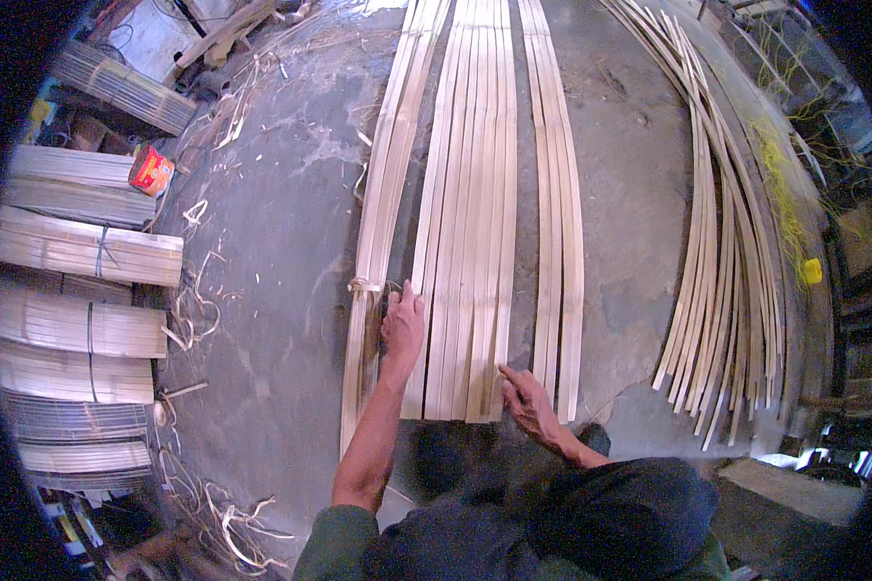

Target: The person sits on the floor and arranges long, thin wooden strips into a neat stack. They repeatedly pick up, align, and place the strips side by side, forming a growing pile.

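Note:
Long flat pale wooden strips, looking like split bamboo (465,213), lie side by side on the floor in front of me, running away from my knees. My left hand (404,321) rests against the left edge of this middle group, fingers stretched forward. Lower down, my right hand (531,405) touches the right edge near the strips' close ends, its index finger extended. Neither hand grasps anything that I can make out. To the left lies a narrow bundle of strips (383,203), bound with a tie (362,285). A few separate strips (558,213) lie to the right.
Thin slats (722,281) fan out on the grey floor (271,213) at right. Tied slat bundles (87,242) are stacked at far left, with a red-orange tub (151,172) on them. Curled shavings (233,528) litter the left floor. Yellow strands (783,194) hang along the right.

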### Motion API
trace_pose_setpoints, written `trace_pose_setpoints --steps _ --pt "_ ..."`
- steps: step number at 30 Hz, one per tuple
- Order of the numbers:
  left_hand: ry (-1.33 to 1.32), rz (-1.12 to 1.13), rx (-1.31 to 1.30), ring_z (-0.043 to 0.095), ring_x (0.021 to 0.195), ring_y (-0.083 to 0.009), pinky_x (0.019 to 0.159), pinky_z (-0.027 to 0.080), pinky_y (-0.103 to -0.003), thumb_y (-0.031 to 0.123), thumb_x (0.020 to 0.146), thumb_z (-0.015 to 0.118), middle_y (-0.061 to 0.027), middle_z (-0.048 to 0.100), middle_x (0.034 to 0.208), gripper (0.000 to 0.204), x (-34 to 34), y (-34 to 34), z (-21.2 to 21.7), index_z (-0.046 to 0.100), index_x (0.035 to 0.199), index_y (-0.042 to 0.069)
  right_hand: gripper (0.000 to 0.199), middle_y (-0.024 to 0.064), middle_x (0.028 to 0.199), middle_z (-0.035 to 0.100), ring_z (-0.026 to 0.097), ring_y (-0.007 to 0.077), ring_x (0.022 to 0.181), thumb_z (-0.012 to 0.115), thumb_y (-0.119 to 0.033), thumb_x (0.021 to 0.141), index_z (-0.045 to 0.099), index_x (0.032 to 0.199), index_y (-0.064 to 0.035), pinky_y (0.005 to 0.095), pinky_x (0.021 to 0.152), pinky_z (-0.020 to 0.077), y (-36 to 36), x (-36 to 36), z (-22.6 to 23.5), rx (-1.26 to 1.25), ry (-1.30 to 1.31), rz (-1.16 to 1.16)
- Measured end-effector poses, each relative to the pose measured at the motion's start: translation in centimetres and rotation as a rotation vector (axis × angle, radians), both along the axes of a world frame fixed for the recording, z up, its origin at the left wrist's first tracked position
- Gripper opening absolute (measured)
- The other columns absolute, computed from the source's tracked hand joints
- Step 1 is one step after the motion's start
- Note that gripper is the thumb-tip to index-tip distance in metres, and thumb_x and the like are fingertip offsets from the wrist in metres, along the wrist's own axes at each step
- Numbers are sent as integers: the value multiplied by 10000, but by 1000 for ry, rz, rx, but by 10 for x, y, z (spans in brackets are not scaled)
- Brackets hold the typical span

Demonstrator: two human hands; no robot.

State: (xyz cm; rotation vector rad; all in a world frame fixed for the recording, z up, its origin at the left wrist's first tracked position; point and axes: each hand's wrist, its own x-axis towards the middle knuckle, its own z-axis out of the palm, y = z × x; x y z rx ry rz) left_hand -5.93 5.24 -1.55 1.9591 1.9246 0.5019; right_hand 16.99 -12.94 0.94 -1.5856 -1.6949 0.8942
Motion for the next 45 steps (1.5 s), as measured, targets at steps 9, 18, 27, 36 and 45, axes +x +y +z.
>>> trace_pose_setpoints --steps 9,18,27,36,45 --pt "201 -47 82 554 1052 -384 852 481 -485 273 924 585 -228 514 1167 508 -15 -6 -28 475 1360 38 294 93 811 497 531 205 683 540 -140 972 579 1243 -35 395 648 448 6 -6 5 23 11 23" --pt "303 307 -95 463 1167 -395 929 423 -530 391 762 758 -186 460 1252 856 -62 -44 36 334 1441 87 281 109 858 545 568 206 766 533 -135 982 591 1217 8 317 675 468 7 2 16 -67 -25 -7" --pt "-175 377 -254 606 965 -377 815 507 -454 334 657 793 -211 595 1003 615 -90 -27 33 546 1081 -36 254 92 925 539 549 173 752 540 -10 947 606 1192 -15 279 671 459 6 -6 19 -132 219 7" --pt "-800 469 -385 607 814 -167 752 493 -325 183 718 803 -71 651 927 469 -87 -87 115 615 1095 -23 327 88 880 532 562 241 748 591 -50 885 586 1212 -49 343 652 489 1 10 11 34 -23 55" --pt "-744 640 -77 605 745 -186 720 490 -334 146 693 799 -79 648 867 453 -125 -92 97 596 1058 -31 296 140 915 554 567 305 782 593 -76 894 614 1189 -67 373 691 478 4 6 14 -130 83 5"
